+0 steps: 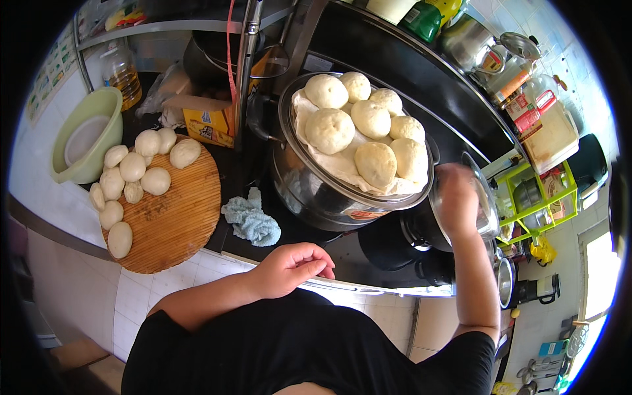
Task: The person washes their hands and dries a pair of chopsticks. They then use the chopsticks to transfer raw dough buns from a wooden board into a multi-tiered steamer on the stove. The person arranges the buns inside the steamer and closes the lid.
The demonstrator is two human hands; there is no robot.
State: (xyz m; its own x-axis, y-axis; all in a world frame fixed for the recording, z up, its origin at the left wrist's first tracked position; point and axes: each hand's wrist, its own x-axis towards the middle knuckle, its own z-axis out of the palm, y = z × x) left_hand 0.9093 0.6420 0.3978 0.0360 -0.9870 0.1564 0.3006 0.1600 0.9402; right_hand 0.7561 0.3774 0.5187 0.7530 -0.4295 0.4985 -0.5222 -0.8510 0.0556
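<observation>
My right hand (457, 197), smeared by motion, is at the middle of a glass pot lid (486, 214) with a metal rim. The fingers seem closed at the lid's centre; the knob is hidden. Left of it stands a steel steamer pot (299, 178), its top layer lined with a pale cloth (342, 157). Several round white buns (370, 119) sit on that cloth. My left hand (293, 268) rests near the counter's front edge, fingers loosely curled together, with nothing visible in it. Just beyond it lies a crumpled light-blue rag (251, 217).
A round wooden board (178, 220) on the left bears several smaller dough balls (133, 167). Behind it are a pale green basin (108, 112), an oil bottle (123, 76) and a yellow carton (209, 125). At right hangs a green rack (559, 197).
</observation>
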